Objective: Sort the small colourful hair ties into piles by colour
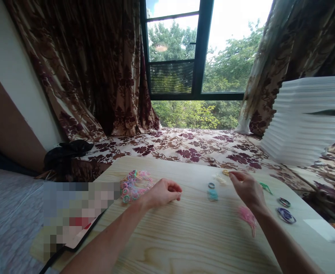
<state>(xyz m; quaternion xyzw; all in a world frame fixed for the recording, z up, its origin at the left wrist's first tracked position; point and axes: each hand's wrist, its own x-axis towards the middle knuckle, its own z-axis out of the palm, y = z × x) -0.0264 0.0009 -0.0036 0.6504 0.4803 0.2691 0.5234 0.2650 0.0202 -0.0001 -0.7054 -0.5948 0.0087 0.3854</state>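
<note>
My right hand (248,189) reaches to the far side of the wooden table, finger and thumb pinched on a yellow hair tie (225,172). Cream hair ties (219,179) lie just left of it. My left hand (166,191) hovers low beside a mixed pile of small coloured hair ties (136,185); its fingers are curled against the thumb, and what they hold, if anything, is hidden. Between the hands lie a dark ring-shaped hair tie (211,185) and a light blue bunch (212,195). Pink hair ties (246,215) sit by my right wrist, with green ones (265,187) beyond it.
Purple hair ties (286,215) and a dark multicoloured one (284,202) lie at the right of the table (184,236). A blurred-out object (78,217) sits at the left edge. A white pleated object (307,121) stands at the back right, near the window and curtains.
</note>
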